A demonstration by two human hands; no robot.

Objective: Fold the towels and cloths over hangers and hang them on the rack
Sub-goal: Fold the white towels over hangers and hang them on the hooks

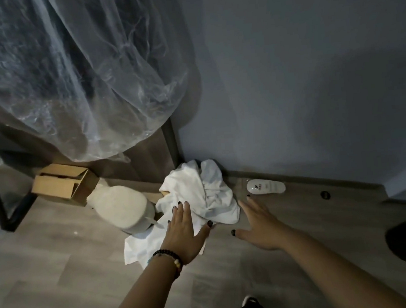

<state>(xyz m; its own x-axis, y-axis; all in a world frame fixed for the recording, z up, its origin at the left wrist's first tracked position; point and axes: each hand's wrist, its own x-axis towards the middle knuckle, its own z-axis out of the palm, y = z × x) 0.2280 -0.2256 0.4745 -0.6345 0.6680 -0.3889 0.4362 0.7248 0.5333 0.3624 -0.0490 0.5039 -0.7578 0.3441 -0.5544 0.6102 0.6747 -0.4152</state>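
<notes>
We reach for the white cloths (200,193), heaped on the floor at frame centre, with both hands, left hand (186,231) and right hand (259,225), spread flat and empty; a careless grab risks toppling the adjacent cream roll (120,207)

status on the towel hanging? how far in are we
Early. Done: nothing visibly hung from this view. In hand: both hands open, left hand over the crumpled white cloths on the floor, right hand beside them, neither gripping. Left: pick up, fold over hangers, hang; no hanger visible.
</notes>
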